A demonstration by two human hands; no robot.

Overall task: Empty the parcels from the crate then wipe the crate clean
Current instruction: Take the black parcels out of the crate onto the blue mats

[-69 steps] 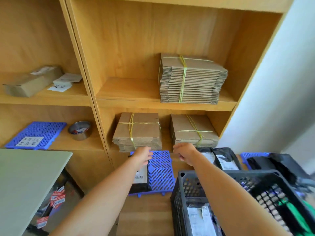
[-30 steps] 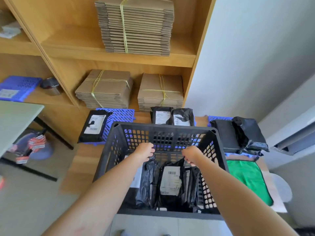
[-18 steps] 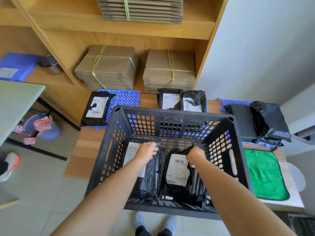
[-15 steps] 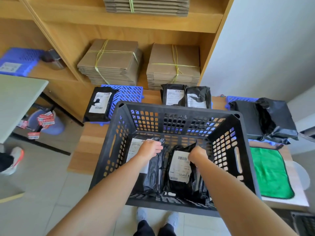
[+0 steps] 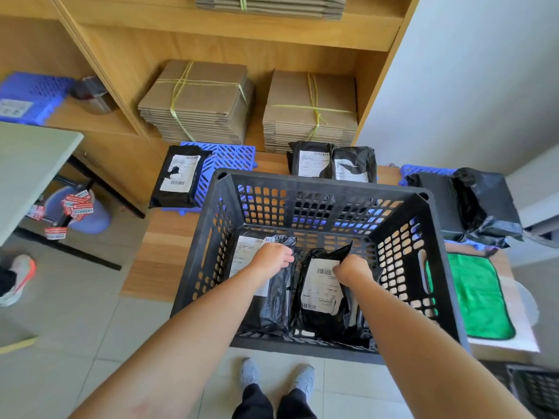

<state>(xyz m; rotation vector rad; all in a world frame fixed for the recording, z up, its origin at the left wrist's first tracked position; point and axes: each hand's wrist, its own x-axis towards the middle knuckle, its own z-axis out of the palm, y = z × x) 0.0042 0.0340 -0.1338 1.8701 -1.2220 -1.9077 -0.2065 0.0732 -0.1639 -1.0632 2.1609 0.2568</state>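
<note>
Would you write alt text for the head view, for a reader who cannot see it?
A person reaches both arms into a black crate, the left hand gripping the left parcel and the right hand gripping the right parcel, both black with white labels. Beyond it, more parcels lie before a shelf of cardboard bundles; a green cloth lies right of the crate.

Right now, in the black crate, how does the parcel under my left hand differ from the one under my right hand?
The left parcel lies by the crate's left wall; the right parcel sits nearer the middle. The left parcel's label is largely hidden under the left hand and arm; the right parcel's shows almost whole. Both are black bags with white labels, each gripped at its top end.
</note>
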